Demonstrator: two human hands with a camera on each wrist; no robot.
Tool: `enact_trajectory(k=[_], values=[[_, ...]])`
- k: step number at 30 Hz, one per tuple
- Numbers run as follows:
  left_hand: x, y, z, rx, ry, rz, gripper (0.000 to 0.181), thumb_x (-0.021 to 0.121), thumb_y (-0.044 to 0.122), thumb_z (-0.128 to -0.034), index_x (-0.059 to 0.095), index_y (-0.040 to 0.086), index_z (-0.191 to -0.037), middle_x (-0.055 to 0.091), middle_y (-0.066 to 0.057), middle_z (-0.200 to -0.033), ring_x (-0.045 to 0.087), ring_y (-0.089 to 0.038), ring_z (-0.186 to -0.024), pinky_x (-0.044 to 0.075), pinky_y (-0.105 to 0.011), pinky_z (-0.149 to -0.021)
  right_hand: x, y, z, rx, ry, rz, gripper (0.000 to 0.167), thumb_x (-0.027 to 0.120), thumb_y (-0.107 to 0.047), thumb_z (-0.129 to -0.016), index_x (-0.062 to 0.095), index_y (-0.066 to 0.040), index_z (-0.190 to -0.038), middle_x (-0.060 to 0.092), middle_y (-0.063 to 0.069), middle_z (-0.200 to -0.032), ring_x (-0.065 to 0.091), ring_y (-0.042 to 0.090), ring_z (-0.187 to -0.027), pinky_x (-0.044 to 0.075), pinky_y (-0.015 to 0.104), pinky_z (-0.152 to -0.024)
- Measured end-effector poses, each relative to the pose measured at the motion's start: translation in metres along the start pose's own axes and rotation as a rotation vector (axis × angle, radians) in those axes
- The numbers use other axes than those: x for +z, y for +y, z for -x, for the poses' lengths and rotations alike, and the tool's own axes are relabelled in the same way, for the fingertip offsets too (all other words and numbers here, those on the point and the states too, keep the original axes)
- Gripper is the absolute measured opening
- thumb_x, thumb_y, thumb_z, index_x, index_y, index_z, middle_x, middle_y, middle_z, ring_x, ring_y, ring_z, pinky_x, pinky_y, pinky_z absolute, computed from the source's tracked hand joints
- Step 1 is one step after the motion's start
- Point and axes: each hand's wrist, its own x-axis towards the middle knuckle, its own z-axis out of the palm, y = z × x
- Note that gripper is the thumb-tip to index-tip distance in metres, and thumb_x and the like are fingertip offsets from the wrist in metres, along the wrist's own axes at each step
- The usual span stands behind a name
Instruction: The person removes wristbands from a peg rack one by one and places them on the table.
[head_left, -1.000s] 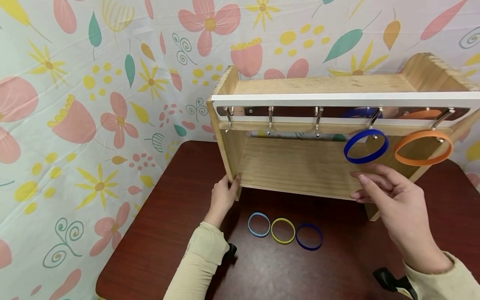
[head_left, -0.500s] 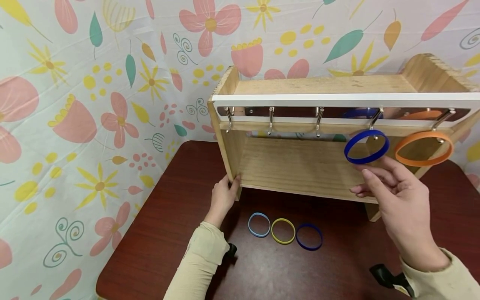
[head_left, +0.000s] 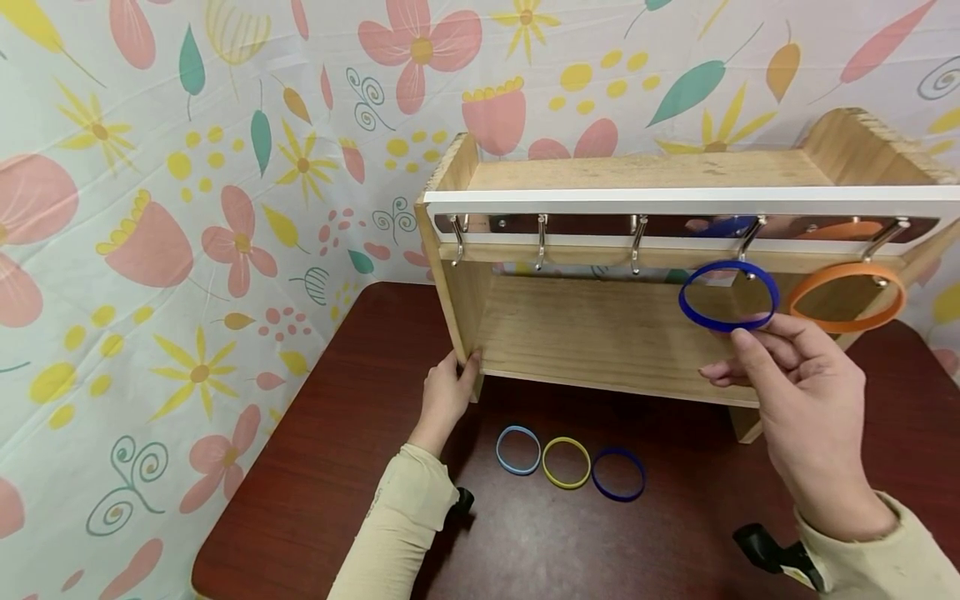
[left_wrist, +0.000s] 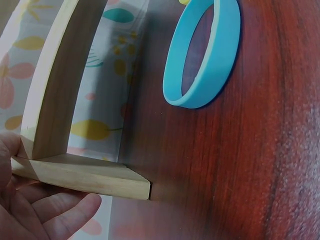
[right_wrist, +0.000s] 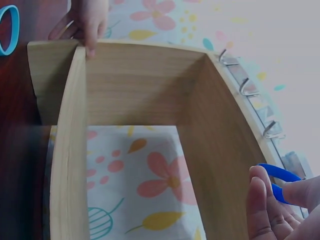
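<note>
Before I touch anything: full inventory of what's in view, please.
wooden rack: 1, pale wood, on table
hook strip: 1, silver, rack front
hooks: 5, silver, along the strip
blue band: 1, blue, at fourth hook from left
orange band: 1, orange, at rightmost hook
light blue band: 1, light blue, table
yellow band: 1, yellow, table
dark blue band: 1, dark blue, table
table: 1, red-brown, below
backdrop: white, floral, behind
sleeves: 2, beige, forearms
left hand: 1, bare, gripping rack's lower left
right hand: 1, bare, pinching blue band
</note>
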Motion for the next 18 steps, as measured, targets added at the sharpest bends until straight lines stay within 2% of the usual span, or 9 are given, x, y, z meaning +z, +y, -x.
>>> enact_trajectory(k=[7,18], values=[[-0.0003,0.0005,0.0004,0.001,-0.013,0.016,0.033,0.052,0.037,-0.1013,0.068,0.01,-0.112,0.072,-0.01,-0.086,0.065,-0.019,-0.064,0.05,-0.032,-0.053,0.0022,-0.004,-0.0001,-0.005,0.017,0.018,0.026,0.058,0.006,-0.093,0.056,0.015,-0.117,0.073,0.014,-0.092,0.069,0.02,-0.063,0.055,0.025,-0.064],[-0.0001,0.0001,0.0001,0.002,-0.011,0.018,0.032,0.053,0.036,-0.1012,0.068,0.01,-0.11,0.071,-0.009,-0.086,0.062,-0.017,-0.061,0.049,-0.032,-0.054,0.0016,-0.0067,0.0017,-0.037,0.025,-0.02,0.027,0.056,0.009,-0.093,0.055,0.017,-0.119,0.072,0.017,-0.096,0.069,0.021,-0.063,0.055,0.025,-0.065]])
